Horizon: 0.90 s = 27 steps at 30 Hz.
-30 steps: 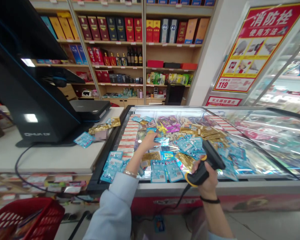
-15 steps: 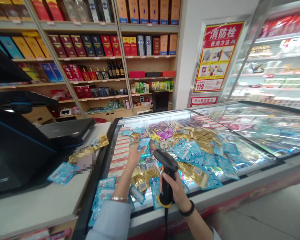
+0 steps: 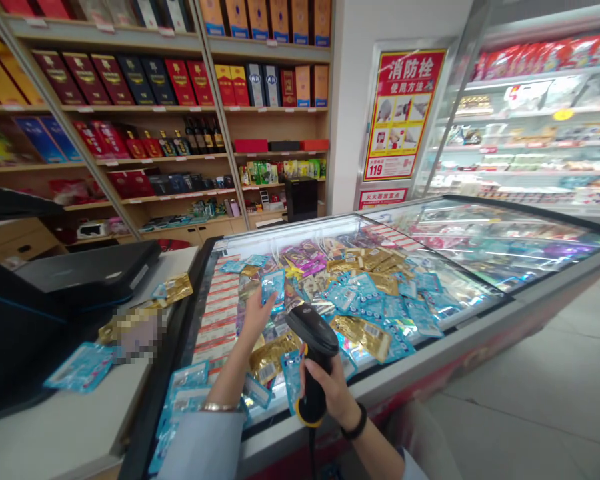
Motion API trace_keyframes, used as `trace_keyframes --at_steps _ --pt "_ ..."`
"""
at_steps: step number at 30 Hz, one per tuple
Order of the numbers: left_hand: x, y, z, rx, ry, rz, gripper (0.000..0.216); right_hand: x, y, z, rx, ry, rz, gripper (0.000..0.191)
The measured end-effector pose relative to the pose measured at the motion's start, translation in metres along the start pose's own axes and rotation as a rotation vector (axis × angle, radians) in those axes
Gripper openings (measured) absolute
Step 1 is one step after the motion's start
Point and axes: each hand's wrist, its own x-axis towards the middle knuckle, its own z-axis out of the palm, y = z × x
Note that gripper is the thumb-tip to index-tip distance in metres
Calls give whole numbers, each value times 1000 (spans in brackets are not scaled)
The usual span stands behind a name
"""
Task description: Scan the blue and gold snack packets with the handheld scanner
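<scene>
The left hand (image 3: pixel 254 317) pinches a small blue packet (image 3: pixel 273 285) between thumb and fingertips and holds it upright, lifted just above the glass top of a chest freezer (image 3: pixel 420 353). The right hand (image 3: pixel 333 393) is wrapped tight around the grip of a black scanner (image 3: pixel 314 333), whose head sits just below and to the right of the held packet, close to it but not touching.

The glass around both hands is crowded. A spread of blue sachets (image 3: pixel 380 303) lies to the right, and a gold pouch (image 3: pixel 365 333) sits just beside the scanner head. Purple packs (image 3: pixel 303 257) lie further back, and a column of red-and-white labels (image 3: pixel 220 313) runs along the left edge. More blue sachets lie under the left forearm near the front rim.

To the left stands the desk (image 3: pixel 55 427), carrying a black till (image 3: pixel 40 313), a stray blue sachet (image 3: pixel 83 367) and a gold one (image 3: pixel 177 288) at its far corner. Behind are wooden shelves (image 3: pixel 130 113) of boxed goods and bottles, and a red poster (image 3: pixel 403 113) hangs on the wall. A lit cooler (image 3: pixel 530 133) stands at the right, well apart from the hands.
</scene>
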Motion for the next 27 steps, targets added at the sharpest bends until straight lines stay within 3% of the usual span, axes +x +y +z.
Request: trace_keyframes --at_steps 9,19,23,27 --pt "-5 7 -1 102 158 94 57 -3 8 -2 51 9 60 44" --pt "-3 0 -3 100 141 20 58 -1 17 -8 95 -103 -17 38" --pt "-3 7 -2 -12 284 -2 76 -1 20 -9 175 -126 -63 41" --pt "-1 16 -7 -123 381 -59 90 -2 3 -30 217 -6 -114 39"
